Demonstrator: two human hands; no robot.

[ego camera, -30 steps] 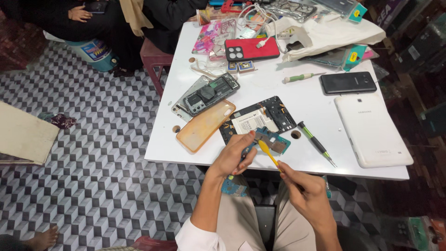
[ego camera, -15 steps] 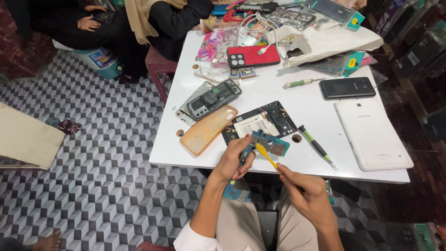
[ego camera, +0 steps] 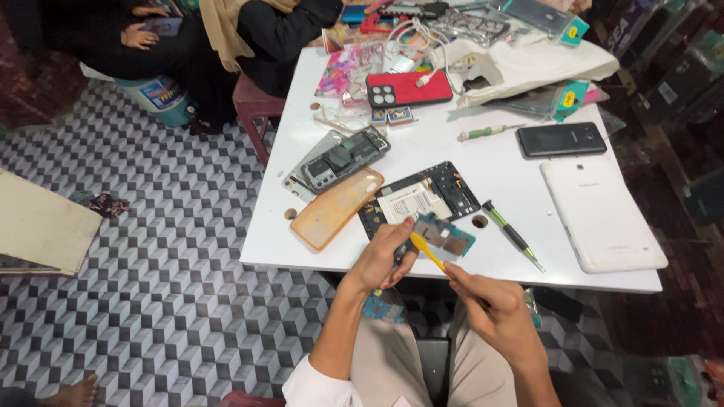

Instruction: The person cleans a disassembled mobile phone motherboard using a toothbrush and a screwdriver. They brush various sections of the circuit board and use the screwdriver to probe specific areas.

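I see my left hand at the near edge of the white worktop, its fingers closed on a small teal circuit board that lies just in front of the opened black device frame. My right hand sits nearer me than that frame, fingers clenched on a yellow pry tool whose tip meets the board. An orange phone cover lies left of the frame, a green-handled screwdriver right of it, a white tablet farther right.
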